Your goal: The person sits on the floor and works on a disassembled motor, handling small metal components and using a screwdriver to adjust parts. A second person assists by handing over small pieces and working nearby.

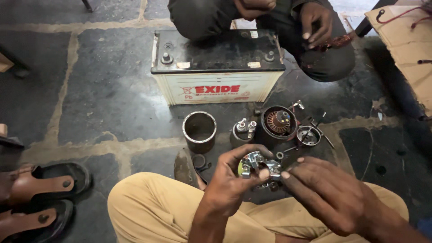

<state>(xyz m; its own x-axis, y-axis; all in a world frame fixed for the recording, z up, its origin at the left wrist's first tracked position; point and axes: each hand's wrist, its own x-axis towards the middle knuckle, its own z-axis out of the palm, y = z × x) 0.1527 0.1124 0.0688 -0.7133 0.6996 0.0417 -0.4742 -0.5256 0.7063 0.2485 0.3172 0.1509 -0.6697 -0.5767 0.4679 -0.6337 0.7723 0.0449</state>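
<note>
left hand (231, 177) pinching small metal brush-holder part (260, 164) at btm center of frame, right hand (326, 193) fingertips pressed on its right edge, steel cylinder housing (199, 131), motor end cap (279, 122) just above, battery (217, 67) upper center, other person's hand (317, 22) top right

Both hands raised over lap; left hand (234, 177) fingers curled in grip, right hand (326, 193) fingertips pinching alongside.

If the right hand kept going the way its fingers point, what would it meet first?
The right hand points left, at the small metal part held in the left hand. Its fingertips look already at it, though depth is unclear.
</note>
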